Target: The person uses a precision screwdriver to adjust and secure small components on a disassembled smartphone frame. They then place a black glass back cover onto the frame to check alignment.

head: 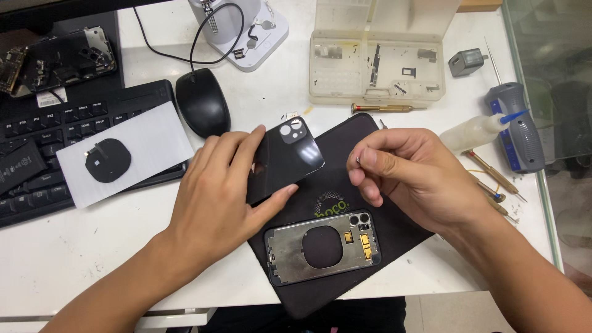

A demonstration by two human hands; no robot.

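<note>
A: Where is the black glass back panel (285,161) right now?

B: In the left hand (216,197), held just above the dark work mat (394,228). The fingers lie along its left edge and the thumb presses the near edge, so that hand is clamped on the panel. Its camera cutout points to the far right, and its long axis runs from near left to far right.

A: And the right hand (401,169)?

B: It sits just to the right of the panel, close but apart from it. Thumb and forefinger are pinched together on something very small; I cannot tell what it is. The left hand is plainly the one on the panel.

A: What lies below them?

B: The metal phone frame (322,246) lies flat on the mat, nearer than both hands, with its long axis running left to right and its camera holes at the right end. The panel is tilted against that line.

A: And the surroundings?

B: A white table (74,259). On the left is a black keyboard (37,129) with a sheet of paper (142,148) on it, and a black mouse (202,102) lies beyond the left hand. A clear parts box (376,68) stands at the far side. Screwdrivers (493,176) and a small bottle (472,132) crowd the right edge, so there is little room there.
</note>
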